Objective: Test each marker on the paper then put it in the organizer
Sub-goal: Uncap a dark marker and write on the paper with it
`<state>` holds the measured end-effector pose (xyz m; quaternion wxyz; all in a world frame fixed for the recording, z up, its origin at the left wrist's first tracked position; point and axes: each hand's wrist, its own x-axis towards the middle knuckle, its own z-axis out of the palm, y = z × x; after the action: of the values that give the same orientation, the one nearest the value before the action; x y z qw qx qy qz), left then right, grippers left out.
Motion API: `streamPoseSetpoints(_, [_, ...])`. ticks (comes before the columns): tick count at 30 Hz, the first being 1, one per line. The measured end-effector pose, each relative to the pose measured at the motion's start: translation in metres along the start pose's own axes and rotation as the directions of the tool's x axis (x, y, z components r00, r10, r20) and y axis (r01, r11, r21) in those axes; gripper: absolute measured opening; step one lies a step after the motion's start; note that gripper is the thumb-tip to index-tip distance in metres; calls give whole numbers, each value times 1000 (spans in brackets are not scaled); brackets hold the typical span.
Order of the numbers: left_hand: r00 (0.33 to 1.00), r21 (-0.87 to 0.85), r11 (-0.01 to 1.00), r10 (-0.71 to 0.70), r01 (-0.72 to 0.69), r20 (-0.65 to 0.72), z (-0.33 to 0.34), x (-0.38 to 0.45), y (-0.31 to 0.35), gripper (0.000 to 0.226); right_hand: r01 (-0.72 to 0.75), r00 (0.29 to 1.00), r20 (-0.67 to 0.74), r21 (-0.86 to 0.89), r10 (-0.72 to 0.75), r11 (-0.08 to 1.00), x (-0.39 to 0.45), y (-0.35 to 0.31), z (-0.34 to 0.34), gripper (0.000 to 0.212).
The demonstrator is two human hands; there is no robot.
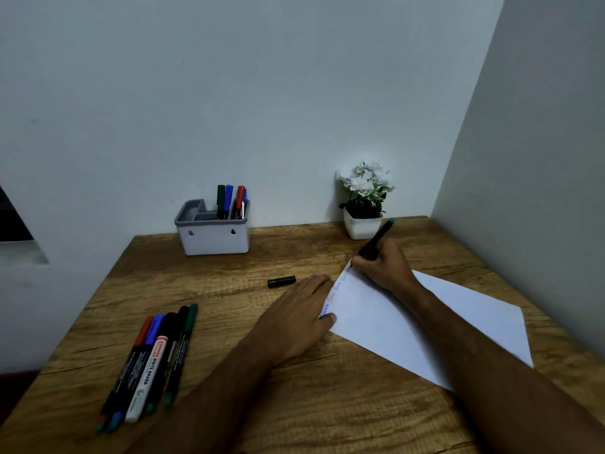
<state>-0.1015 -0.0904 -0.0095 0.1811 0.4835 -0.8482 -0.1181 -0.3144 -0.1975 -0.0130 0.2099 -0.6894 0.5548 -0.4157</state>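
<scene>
My right hand (383, 268) grips a black marker (379, 239) with a teal end, its tip down on the far left corner of the white paper (442, 322). Small written words run along the paper's left edge. My left hand (301, 314) lies flat on the table, fingers straight, thumb pressing the paper's near left edge. A black marker cap (281, 281) lies loose on the wood just beyond my left hand. Several capped markers (154, 358) lie side by side at the front left. The grey-rimmed white organizer (212, 239) stands at the back, holding several markers upright.
A small white pot with white flowers (363, 204) stands at the back right, close behind my right hand. The wooden table (327, 404) sits in a corner, with a wall behind it and another along its right side.
</scene>
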Motion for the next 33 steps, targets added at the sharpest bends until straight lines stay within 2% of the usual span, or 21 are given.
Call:
streamPoseSetpoints(3, [1000, -3, 1000, 3, -3, -5, 1, 0, -1, 62, -22, 1000, -11, 2, 22, 1000, 2, 2, 1, 12])
streamPoseSetpoints(11, [1000, 3, 1000, 15, -15, -16, 2, 0, -2, 61, -29, 999, -18, 1, 29, 1000, 1, 1, 1, 27])
streamPoseSetpoints(16, [1000, 3, 1000, 14, -14, -12, 4, 1, -4, 62, -43, 999, -26, 5, 43, 999, 1, 2, 1, 14])
streamPoseSetpoints(21, [1000, 1, 1000, 5, -5, -5, 2, 1, -2, 61, -43, 996, -75, 5, 44, 999, 1, -2, -1, 22])
streamPoseSetpoints(26, [1000, -49, 999, -8, 7, -26, 0, -1, -1, 57, -55, 995, -81, 77, 61, 996, -1, -9, -5, 11])
streamPoseSetpoints(30, [986, -166, 984, -94, 71, -135, -2, -1, -3, 51, -30, 998, -41, 268, 43, 963, -2, -19, -10, 5])
streamPoseSetpoints(33, [965, -135, 985, -138, 110, -223, -6, 1, -15, 48, -28, 999, -13, 343, 35, 939, -4, -28, -15, 8])
